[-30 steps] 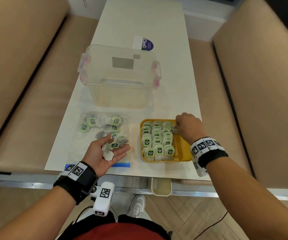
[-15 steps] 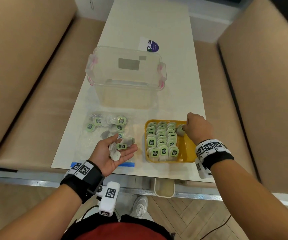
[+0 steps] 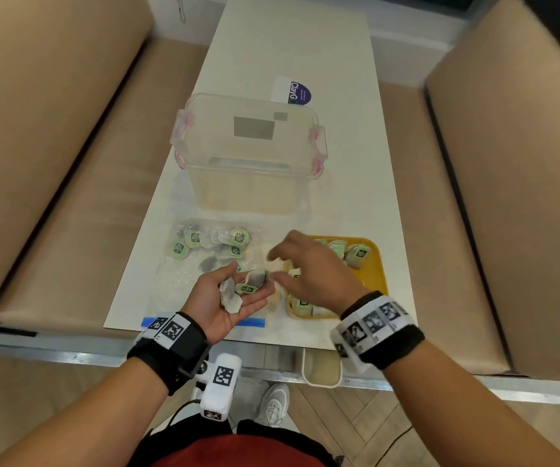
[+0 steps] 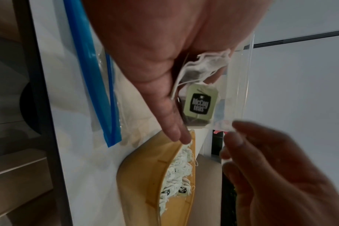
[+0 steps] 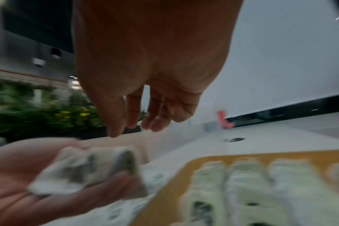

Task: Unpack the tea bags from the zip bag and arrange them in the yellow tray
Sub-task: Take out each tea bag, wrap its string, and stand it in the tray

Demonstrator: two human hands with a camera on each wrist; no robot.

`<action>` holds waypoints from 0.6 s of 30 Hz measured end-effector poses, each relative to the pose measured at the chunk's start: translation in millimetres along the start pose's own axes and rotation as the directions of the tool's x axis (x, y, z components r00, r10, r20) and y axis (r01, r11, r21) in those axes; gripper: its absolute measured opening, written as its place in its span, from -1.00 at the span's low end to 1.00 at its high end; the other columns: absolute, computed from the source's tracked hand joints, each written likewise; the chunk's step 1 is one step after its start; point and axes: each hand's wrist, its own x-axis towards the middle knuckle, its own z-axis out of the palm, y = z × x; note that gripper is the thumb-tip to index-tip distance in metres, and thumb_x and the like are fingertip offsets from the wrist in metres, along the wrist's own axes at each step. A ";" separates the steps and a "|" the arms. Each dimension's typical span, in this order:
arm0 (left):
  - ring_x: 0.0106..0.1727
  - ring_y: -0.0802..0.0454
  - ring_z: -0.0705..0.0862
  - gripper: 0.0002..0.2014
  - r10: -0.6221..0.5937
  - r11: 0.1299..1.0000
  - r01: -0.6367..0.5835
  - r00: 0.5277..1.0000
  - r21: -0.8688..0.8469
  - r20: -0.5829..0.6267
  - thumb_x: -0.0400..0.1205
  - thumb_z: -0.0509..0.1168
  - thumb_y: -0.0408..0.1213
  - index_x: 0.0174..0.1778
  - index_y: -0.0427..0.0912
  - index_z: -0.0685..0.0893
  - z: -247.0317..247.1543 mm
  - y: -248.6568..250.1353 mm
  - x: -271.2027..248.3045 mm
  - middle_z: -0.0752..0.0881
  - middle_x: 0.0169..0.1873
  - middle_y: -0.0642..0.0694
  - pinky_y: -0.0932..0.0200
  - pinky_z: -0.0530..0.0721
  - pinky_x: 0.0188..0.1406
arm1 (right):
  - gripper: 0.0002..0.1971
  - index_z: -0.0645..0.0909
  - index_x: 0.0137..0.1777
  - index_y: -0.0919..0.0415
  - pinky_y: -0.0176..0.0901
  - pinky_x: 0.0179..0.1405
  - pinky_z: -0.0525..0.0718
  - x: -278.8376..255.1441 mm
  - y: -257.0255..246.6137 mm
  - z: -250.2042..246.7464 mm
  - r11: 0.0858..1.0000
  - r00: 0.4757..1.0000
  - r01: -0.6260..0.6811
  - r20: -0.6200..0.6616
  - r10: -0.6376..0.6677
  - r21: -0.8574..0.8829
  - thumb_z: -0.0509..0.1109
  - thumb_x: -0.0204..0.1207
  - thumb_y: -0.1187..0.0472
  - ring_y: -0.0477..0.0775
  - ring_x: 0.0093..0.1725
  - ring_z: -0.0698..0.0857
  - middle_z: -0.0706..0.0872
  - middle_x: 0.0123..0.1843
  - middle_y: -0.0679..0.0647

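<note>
My left hand (image 3: 218,298) lies palm up over the table's near edge, its fingers straight, with a few tea bags (image 3: 248,284) resting on it. The left wrist view shows one green "McCoy teas" tag (image 4: 200,104) on the palm. My right hand (image 3: 309,271) hovers over the left side of the yellow tray (image 3: 374,264), fingers loose and empty, close to the left palm. Rows of green-tagged tea bags (image 5: 242,183) fill the tray. The clear zip bag (image 3: 184,274) lies flat to the left with several tea bags (image 3: 211,241) inside.
A clear plastic box (image 3: 248,153) with pink clips stands behind the zip bag and tray. A printed card (image 3: 295,91) lies farther back. The zip bag's blue strip (image 3: 251,322) runs along the table's near edge. Tan benches flank the narrow table (image 3: 349,183).
My right hand has left the tray's far right corner, where a tea bag now lies, and moved left toward my left palm. The left hand has stayed in place with its tea bags.
</note>
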 end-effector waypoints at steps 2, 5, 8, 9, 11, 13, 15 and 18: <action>0.04 -0.24 0.84 -0.65 0.024 1.000 -0.023 0.999 -0.017 0.021 0.79 0.16 -0.12 0.22 -0.33 0.67 1.5 -0.3 -1.7 0.80 0.07 -0.32 -0.15 0.76 0.18 | -0.68 0.69 0.20 0.02 -0.10 -0.18 0.60 5.3 -16.6 19.4 0.995 0.994 0.101 0.052 -0.100 -0.018 0.51 0.45 0.05 -0.01 -0.04 0.59 0.56 0.05 -0.02; -0.04 -0.16 0.84 -0.66 0.045 0.999 -0.044 0.999 -0.025 0.030 0.81 0.13 -0.14 0.26 -0.30 0.68 2.7 -0.7 -3.0 0.79 0.02 -0.27 -0.13 0.80 0.03 | -0.65 0.72 0.19 0.05 -0.02 -0.23 0.62 13.6 -23.6 38.3 0.989 0.991 0.125 0.062 -0.120 -0.084 0.55 0.38 0.12 0.10 0.00 0.59 0.57 0.06 0.04; -0.12 -0.13 0.83 -0.65 0.030 0.999 -0.028 0.999 -0.037 0.030 0.80 0.13 -0.13 0.24 -0.30 0.68 0.4 -0.8 -1.2 0.77 0.00 -0.26 -0.16 0.84 0.00 | -0.79 0.77 0.02 0.18 0.06 -0.29 0.64 15.5 -22.1 45.3 0.977 0.983 0.183 0.015 -0.182 -0.112 0.53 0.37 0.23 0.21 -0.10 0.60 0.61 -0.03 0.13; -0.17 -0.11 0.83 -0.65 0.030 0.999 -0.029 0.999 -0.044 0.024 0.80 0.13 -0.13 0.21 -0.30 0.69 0.2 -0.4 -0.8 0.77 -0.06 -0.25 -0.16 0.83 0.00 | -0.82 0.77 -0.02 0.19 0.07 -0.29 0.64 15.5 -21.2 45.8 0.974 0.980 0.196 0.002 -0.197 -0.111 0.52 0.38 0.24 0.21 -0.11 0.60 0.62 -0.04 0.13; -0.24 -0.07 0.81 -0.66 0.031 0.999 -0.031 0.999 -0.044 0.014 0.80 0.12 -0.14 0.13 -0.32 0.71 -0.1 0.3 0.5 0.78 -0.15 -0.22 -0.17 0.79 0.05 | -0.85 0.75 -0.04 0.22 0.05 -0.23 0.63 14.3 -21.4 42.1 0.983 0.984 0.175 -0.007 -0.175 -0.055 0.50 0.40 0.28 0.16 -0.08 0.60 0.62 -0.03 0.09; -0.24 -0.07 0.82 -0.61 0.045 0.999 -0.045 0.999 -0.029 0.016 0.80 0.13 -0.16 0.00 -0.34 0.78 2.3 0.5 0.1 0.80 -0.15 -0.23 -0.15 0.78 0.06 | -0.89 0.71 -0.06 0.24 -0.01 -0.17 0.63 12.2 -20.5 35.3 0.990 0.992 0.129 -0.024 -0.128 0.056 0.46 0.42 0.32 0.06 -0.08 0.61 0.60 -0.03 0.03; -0.18 -0.12 0.85 -0.55 0.053 0.999 -0.053 0.999 0.006 0.014 0.80 0.14 -0.17 -0.17 -0.34 0.85 3.6 1.7 0.7 0.82 -0.12 -0.27 -0.11 0.79 0.04 | -0.94 0.67 -0.09 0.22 -0.05 -0.15 0.64 10.7 -18.0 28.0 0.985 0.996 0.092 -0.033 -0.088 0.144 0.45 0.47 0.31 -0.01 -0.13 0.62 0.58 -0.08 -0.04; -0.07 -0.17 0.84 -0.65 0.052 0.997 -0.051 0.999 0.055 -0.016 0.78 0.15 -0.20 0.12 -0.36 0.77 6.1 1.6 1.7 0.82 -0.06 -0.31 -0.11 0.75 0.17 | -0.96 0.66 -0.09 0.18 -0.08 -0.15 0.63 9.9 -13.9 21.0 0.981 0.999 0.044 -0.020 -0.041 0.189 0.45 0.49 0.29 0.00 -0.17 0.63 0.60 -0.15 -0.06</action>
